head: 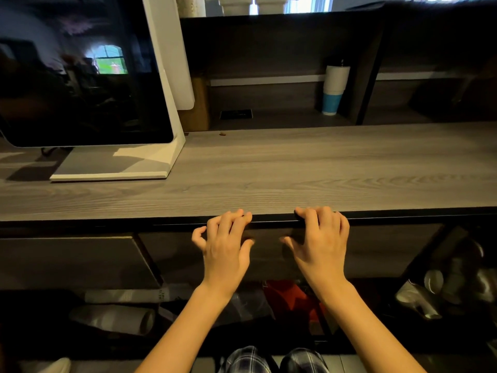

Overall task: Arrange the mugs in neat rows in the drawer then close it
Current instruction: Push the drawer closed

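The dark drawer front (376,249) sits just under the grey wooden counter edge and looks pushed in. My left hand (226,243) and my right hand (320,243) both rest on the drawer front, fingertips curled over its top edge below the counter lip. Neither hand holds an object. No mugs are visible; the drawer's inside is hidden.
A white-framed monitor (80,76) stands on the grey counter (295,170) at left. A stack of white and blue cups (334,87) stands on the back shelf. Below the drawer lie rolls (113,319), a red item (287,294) and pale objects (430,292) at right.
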